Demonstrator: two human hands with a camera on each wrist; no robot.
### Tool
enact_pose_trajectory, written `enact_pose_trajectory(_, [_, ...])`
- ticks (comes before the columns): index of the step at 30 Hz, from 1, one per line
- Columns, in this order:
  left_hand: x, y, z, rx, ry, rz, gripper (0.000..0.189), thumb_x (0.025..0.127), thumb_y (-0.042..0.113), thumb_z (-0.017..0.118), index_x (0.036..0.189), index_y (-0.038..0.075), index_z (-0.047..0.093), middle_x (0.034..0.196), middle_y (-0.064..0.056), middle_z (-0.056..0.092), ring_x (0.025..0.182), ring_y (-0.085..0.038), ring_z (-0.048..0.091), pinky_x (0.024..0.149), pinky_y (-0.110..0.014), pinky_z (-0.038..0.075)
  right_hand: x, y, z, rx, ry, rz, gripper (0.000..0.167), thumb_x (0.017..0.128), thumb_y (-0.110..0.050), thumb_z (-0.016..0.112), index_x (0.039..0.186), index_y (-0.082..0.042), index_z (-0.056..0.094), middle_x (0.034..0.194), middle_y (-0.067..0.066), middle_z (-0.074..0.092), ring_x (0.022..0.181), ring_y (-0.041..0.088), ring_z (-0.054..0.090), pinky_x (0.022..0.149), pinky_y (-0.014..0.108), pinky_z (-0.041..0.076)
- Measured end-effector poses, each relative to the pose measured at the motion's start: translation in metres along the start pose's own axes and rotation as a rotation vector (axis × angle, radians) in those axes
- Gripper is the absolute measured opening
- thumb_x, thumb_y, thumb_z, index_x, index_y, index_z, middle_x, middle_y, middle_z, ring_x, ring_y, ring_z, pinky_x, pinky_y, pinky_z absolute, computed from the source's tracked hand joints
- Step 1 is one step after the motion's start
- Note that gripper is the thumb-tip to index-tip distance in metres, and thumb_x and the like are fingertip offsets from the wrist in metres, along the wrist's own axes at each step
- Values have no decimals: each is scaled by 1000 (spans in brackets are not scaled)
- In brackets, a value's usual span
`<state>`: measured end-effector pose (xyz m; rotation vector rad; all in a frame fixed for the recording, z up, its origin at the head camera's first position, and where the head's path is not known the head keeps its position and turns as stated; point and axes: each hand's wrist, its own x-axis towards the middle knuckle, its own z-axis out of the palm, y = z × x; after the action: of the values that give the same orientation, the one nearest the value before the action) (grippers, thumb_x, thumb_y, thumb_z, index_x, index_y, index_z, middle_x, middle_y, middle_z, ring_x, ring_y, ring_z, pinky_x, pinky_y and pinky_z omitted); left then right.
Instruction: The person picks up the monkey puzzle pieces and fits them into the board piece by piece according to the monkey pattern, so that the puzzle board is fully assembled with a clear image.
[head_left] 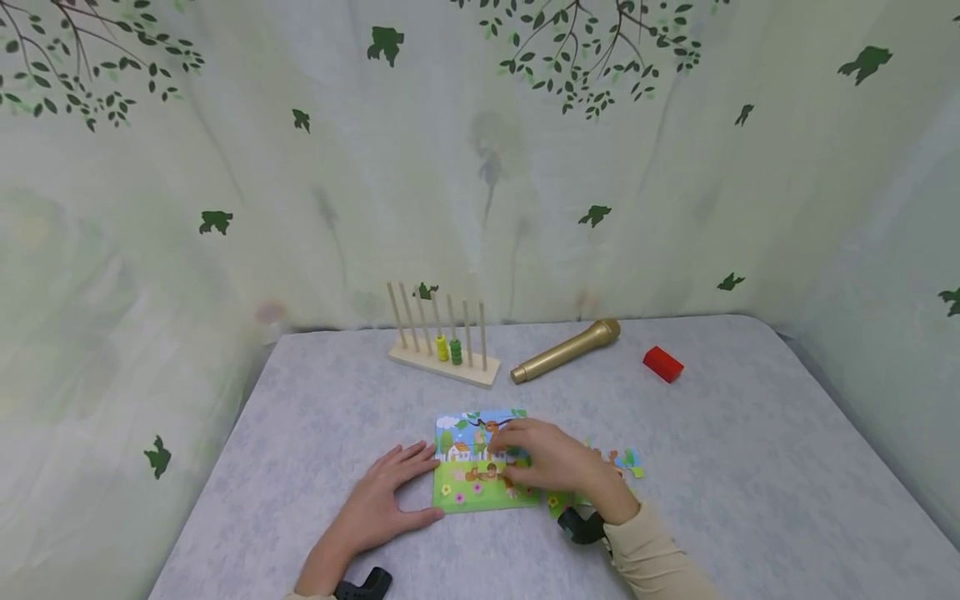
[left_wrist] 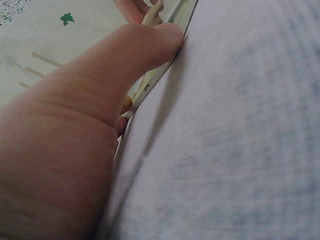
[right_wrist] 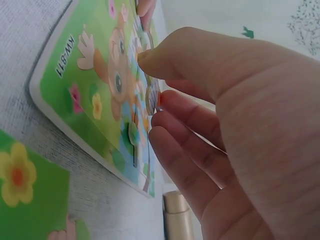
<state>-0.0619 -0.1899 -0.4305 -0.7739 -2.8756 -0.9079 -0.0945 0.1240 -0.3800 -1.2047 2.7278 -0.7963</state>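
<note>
- The picture puzzle (head_left: 480, 502) lies on the grey table (head_left: 315, 433) between the hands; the right hand (head_left: 558, 458) covers part of its right side
- The left hand (head_left: 386, 496) lies with fingers loosely spread at the puzzle's left edge; in its wrist view the thumb hides most of the other fingers
- The right hand pinches a small puzzle piece (right_wrist: 152, 97) over the puzzle, seen nearly edge-on, so its picture is hard to read
- Loose pieces (head_left: 628, 461) lie right of the puzzle, partly hidden by the right hand and wrist, so their number cannot be told
- One flowered piece (right_wrist: 35, 185) is cut off by the right wrist view's edge
- The printed "KW-811" reads sideways there
- Behind stand a peg rack (head_left: 420, 358) with yellow and green beads, a gold microphone (head_left: 566, 352), reduced to a cropped end in the right wrist view, and a red block (head_left: 663, 364)
</note>
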Motion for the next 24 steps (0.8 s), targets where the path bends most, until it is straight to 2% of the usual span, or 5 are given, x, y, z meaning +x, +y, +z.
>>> enact_pose_trajectory(5, [-2, -1, -2, 6, 18, 19, 70, 79, 59, 84, 136, 20, 69, 150, 3, 58, 145, -29, 48, 123, -56, 34, 4, -1, 5, 6, -5, -13, 21, 94, -16, 74, 115, -16, 75, 114, -4, 71, 101, 13, 65, 88, 26, 57])
enact_pose_trajectory(10, [-7, -3, -4, -12, 0, -9, 72, 78, 61, 83, 137, 21, 69, 151, 4, 57, 146, -28, 47, 124, -56, 32, 7, -3, 12, 32, -16, -12, 22, 94, -16, 74, 117, -16, 75, 115, -5, 71, 103, 10, 65, 89, 25, 57])
enact_pose_trajectory(16, [-9, -3, -1, -4, -25, -16, 72, 79, 65, 80, 138, 24, 68, 152, 6, 56, 146, -27, 46, 123, -56, 33, 7, -7, 20, 69, -29, 9, 25, 95, -18, 74, 121, -16, 75, 117, -4, 70, 89, 7, 63, 79, 17, 54])
enact_pose_trajectory(22, [-3, -1, 1, -3, 28, 37, 70, 80, 58, 84, 137, 21, 69, 150, 3, 58, 145, -28, 49, 123, -54, 34, 14, -5, 22, 4, 32, -82, 19, 93, -13, 74, 113, -14, 75, 96, -1, 66, 77, 7, 48, 71, 18, 42])
enact_pose_trajectory(24, [-2, 0, 1, -5, 37, 45, 69, 79, 56, 85, 136, 19, 69, 150, 2, 59, 144, -28, 49, 123, -53, 34, 18, -4, 24, -12, 48, -114, 19, 93, -11, 74, 112, -14, 76, 95, -1, 66, 76, 7, 45, 72, 19, 39])
